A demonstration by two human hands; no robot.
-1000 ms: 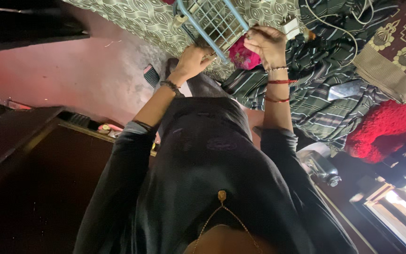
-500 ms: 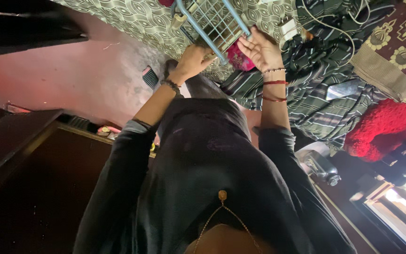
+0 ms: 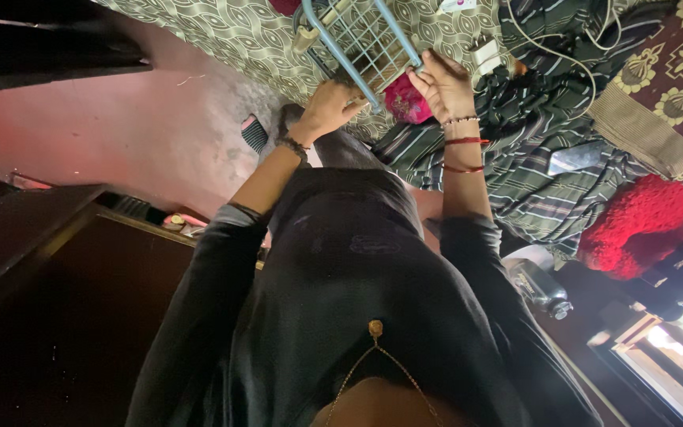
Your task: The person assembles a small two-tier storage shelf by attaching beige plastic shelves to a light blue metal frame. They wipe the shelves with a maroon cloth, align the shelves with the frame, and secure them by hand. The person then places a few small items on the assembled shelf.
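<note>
A patterned bed [image 3: 239, 35] carries a striped blanket [image 3: 539, 170] and cables [image 3: 563, 55].

left hand [image 3: 332, 104] clenched, right hand [image 3: 444, 85] half-open

One head-worn camera looks steeply down, close over the person's torso.

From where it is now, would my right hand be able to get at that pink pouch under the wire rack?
Probably yes. The right hand grips the blue wire rack right beside the pink pouch, with nothing between them; it would have to let go of the rack first.
</note>
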